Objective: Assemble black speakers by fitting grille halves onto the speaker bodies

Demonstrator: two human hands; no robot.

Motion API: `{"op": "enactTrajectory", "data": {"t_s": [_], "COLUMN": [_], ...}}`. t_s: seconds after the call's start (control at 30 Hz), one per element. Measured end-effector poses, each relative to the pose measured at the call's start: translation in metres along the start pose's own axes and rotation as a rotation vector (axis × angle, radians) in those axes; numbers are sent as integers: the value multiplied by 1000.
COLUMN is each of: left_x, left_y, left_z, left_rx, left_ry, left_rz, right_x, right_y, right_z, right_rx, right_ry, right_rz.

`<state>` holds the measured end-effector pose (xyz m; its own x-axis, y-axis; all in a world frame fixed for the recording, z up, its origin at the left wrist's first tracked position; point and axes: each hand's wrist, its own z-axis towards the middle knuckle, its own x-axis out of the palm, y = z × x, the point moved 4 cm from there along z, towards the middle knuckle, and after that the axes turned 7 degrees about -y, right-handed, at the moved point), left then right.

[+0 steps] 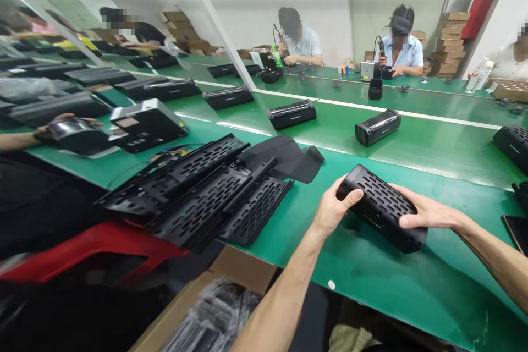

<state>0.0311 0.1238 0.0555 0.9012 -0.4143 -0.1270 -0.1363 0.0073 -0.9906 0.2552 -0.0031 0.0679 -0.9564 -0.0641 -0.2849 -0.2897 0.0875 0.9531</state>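
Observation:
Between my two hands is a black speaker housing (381, 209) with a slotted grille on its upper face and small lettering along its side. My left hand (336, 203) grips its far-left end, thumb on the near side. Around the right end my right hand (421, 209) is closed, with the thumb near the grille. The housing is held tilted over the green bench; whether its underside touches the surface I cannot tell. To the left lie several slotted black grille panels (206, 192), partly stacked, beside dark sheets (284, 157).
Similar black speakers (377, 126) stand on the green conveyor (330, 104) beyond. An open carton (243, 269) with plastic-wrapped contents is below the bench edge. A co-worker's hand (66, 124) holds a part at left, near a black-and-white box (148, 124). Other people (303, 44) sit across.

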Motion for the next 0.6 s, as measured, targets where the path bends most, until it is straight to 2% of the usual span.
{"op": "enactTrajectory", "data": {"t_s": [0.13, 0.3, 0.4, 0.47, 0.53, 0.6], "left_x": [2, 2, -2, -8, -13, -20], "left_y": [-6, -4, -4, -10, -18, -25], "left_z": [5, 12, 8, -8, -40, -84], "left_rx": [-11, -22, -34, 14, 73, 100], "left_ry": [-26, -20, -112, -138, -36, 50], "left_rz": [64, 101, 54, -18, -132, -202], "right_x": [3, 12, 3, -25, -71, -118], "right_y": [3, -1, -6, -7, -6, -1], "right_z": [-1, 1, 13, 23, 25, 22], "right_rx": [24, 31, 61, 70, 106, 147], "right_ry": [-74, -201, -257, -398, -661, -903], "right_rz": [-174, -146, -35, 69, 77, 5]}}
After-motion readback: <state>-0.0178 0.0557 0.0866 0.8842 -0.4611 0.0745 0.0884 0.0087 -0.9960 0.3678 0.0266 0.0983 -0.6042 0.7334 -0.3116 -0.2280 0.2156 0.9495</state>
